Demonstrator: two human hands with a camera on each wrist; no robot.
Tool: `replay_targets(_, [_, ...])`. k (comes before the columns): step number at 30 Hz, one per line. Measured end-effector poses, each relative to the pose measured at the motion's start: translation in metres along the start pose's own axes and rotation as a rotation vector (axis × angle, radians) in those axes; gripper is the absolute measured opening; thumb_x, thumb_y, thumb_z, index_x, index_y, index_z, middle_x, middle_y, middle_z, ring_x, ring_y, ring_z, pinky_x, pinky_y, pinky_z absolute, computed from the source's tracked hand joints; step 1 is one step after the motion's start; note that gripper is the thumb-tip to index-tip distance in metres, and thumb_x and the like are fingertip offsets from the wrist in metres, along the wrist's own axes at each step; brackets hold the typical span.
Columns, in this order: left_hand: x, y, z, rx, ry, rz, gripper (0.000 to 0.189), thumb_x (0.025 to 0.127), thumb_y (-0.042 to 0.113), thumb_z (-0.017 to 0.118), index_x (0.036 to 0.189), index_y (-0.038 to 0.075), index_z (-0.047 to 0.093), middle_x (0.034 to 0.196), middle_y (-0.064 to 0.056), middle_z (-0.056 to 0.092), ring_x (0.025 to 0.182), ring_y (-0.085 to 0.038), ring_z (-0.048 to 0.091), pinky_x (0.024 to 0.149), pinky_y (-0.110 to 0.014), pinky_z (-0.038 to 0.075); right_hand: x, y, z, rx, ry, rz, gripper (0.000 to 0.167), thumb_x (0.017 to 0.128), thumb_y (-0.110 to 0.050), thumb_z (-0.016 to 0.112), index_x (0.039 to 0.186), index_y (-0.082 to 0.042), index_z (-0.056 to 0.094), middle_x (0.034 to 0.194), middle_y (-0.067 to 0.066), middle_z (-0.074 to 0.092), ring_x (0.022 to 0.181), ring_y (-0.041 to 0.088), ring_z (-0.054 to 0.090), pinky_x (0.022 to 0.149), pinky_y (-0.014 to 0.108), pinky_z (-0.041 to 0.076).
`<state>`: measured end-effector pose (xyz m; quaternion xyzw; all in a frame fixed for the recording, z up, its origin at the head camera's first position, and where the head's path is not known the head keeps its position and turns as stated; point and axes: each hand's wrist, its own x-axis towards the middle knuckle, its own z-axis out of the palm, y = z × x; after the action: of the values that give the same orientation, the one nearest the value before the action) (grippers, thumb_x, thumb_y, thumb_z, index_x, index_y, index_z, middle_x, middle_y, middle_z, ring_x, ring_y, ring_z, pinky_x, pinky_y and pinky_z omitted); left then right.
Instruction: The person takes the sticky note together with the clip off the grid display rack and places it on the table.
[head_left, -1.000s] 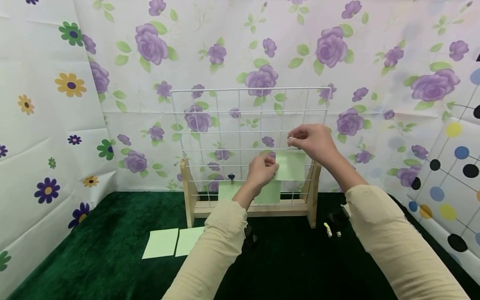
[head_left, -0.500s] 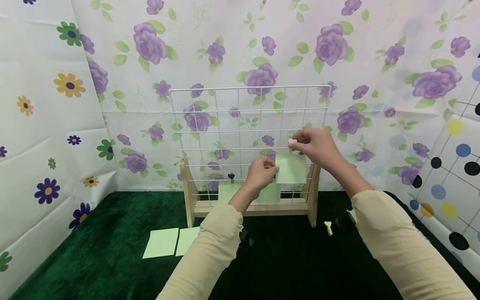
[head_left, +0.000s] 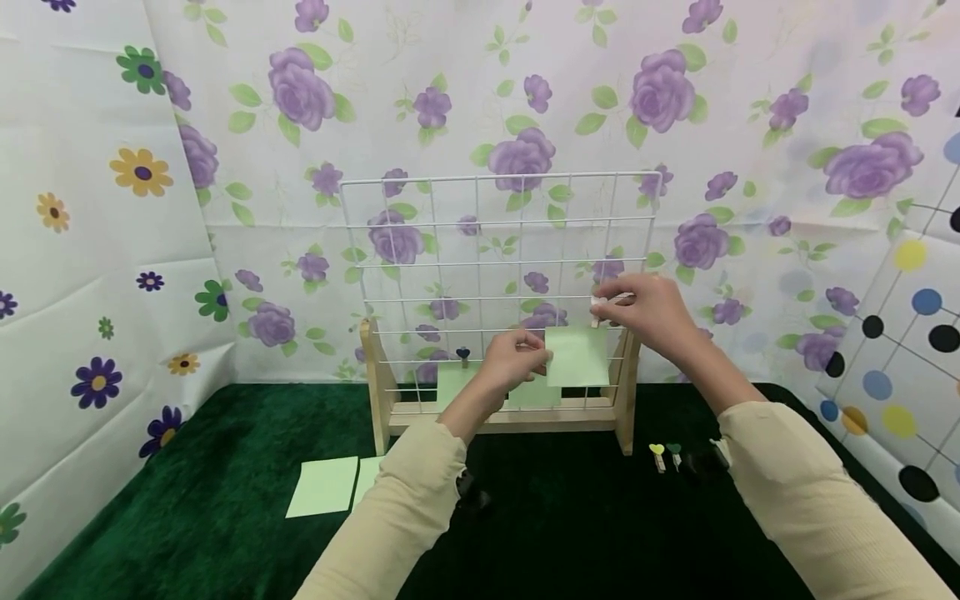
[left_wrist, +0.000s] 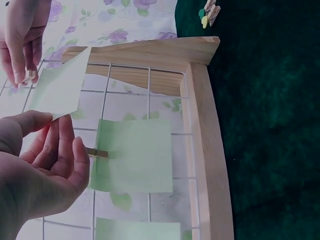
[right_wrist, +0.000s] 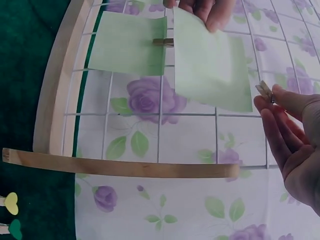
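Note:
My left hand (head_left: 513, 363) pinches the left edge of a pale green paper square (head_left: 577, 357), held in front of a white wire grid (head_left: 498, 263). In my right hand (head_left: 651, 315) a small wooden clothespin (right_wrist: 265, 91) with a white top is pinched between thumb and finger, just above the paper's upper right corner. The clothespin and the paper stand slightly apart in the right wrist view. Behind and below the held paper, another green square (left_wrist: 134, 156) hangs on the grid by a wooden clothespin (left_wrist: 99, 153). A further square (head_left: 453, 383) hangs left of it under a dark heart clothespin (head_left: 463, 355).
Wooden feet (head_left: 378, 385) carry the grid on a dark green cloth (head_left: 247, 433). Two paper squares lie at the front left, one (head_left: 322, 487) in full view, the other partly behind my left sleeve. A yellow heart clothespin (head_left: 657, 457) and a green one (head_left: 675, 456) lie at the right.
My left hand has lowered the paper a little on the grid. The right hand with the white-topped clothespin has moved down and slightly right, staying above the paper's top edge.

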<state>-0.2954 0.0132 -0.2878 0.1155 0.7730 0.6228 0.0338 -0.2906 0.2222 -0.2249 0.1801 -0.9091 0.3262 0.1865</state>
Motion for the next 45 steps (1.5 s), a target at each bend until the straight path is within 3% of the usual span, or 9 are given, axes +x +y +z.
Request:
replay_targets(8, [-0.01,-0.011,-0.01,-0.011,-0.074,-0.016,0.01,0.092,0.01,0.063,0.095,0.0,0.061,0.115,-0.013,0.066,0.082,-0.021,0.068,0.084,-0.044,0.052,-0.01,0.012,0.006,-0.016,-0.019,-0.011,0.027,0.091,-0.022,0.069,0.108,-0.001,0.071,0.096,0.012,0.07,0.09,0.027,0.063,0.076,0.044,0.052])
replay_targets(15, [-0.019,-0.019,-0.018,0.0,-0.081,-0.016,0.01,0.093,0.008,0.062,0.098,-0.001,0.061,0.1,-0.013,0.067,0.079,-0.02,0.067,0.083,-0.045,0.052,-0.018,0.02,0.009,-0.012,-0.042,-0.018,0.025,0.092,-0.022,0.068,0.108,-0.002,0.072,0.095,0.011,0.07,0.088,0.026,0.064,0.074,0.042,0.052])
replay_targets(25, [-0.035,-0.043,-0.035,0.01,-0.122,-0.065,0.014,0.095,0.008,0.061,0.102,-0.003,0.061,0.096,-0.012,0.065,0.081,-0.019,0.066,0.078,-0.036,0.054,-0.031,0.033,0.011,-0.025,-0.085,-0.021,0.023,0.091,-0.018,0.069,0.106,-0.001,0.073,0.092,0.008,0.07,0.087,0.025,0.063,0.072,0.042,0.051])
replay_targets(29, [-0.044,-0.055,-0.041,0.021,-0.135,-0.087,0.017,0.095,0.01,0.061,0.105,-0.003,0.058,0.098,-0.012,0.065,0.081,-0.019,0.065,0.081,-0.041,0.053,-0.041,0.042,0.01,-0.022,-0.1,-0.016,0.024,0.092,-0.018,0.068,0.107,0.0,0.072,0.096,0.01,0.069,0.092,0.029,0.063,0.075,0.046,0.052])
replay_targets(39, [-0.062,-0.078,-0.059,0.093,-0.104,-0.15,0.011,0.095,0.009,0.059,0.1,-0.001,0.057,0.092,-0.009,0.064,0.079,-0.02,0.064,0.078,-0.044,0.053,-0.063,0.066,0.008,-0.046,-0.107,0.043,0.024,0.091,-0.022,0.069,0.104,-0.002,0.074,0.091,0.006,0.07,0.086,0.026,0.064,0.074,0.046,0.052])
replay_targets(45, [-0.068,-0.089,-0.069,0.12,-0.084,-0.184,0.009,0.095,0.01,0.059,0.095,0.0,0.058,0.09,-0.009,0.062,0.079,-0.023,0.063,0.074,-0.043,0.053,-0.071,0.081,0.009,-0.05,-0.149,0.063,0.025,0.091,-0.023,0.069,0.105,-0.002,0.073,0.092,0.005,0.07,0.081,0.02,0.064,0.07,0.041,0.053])
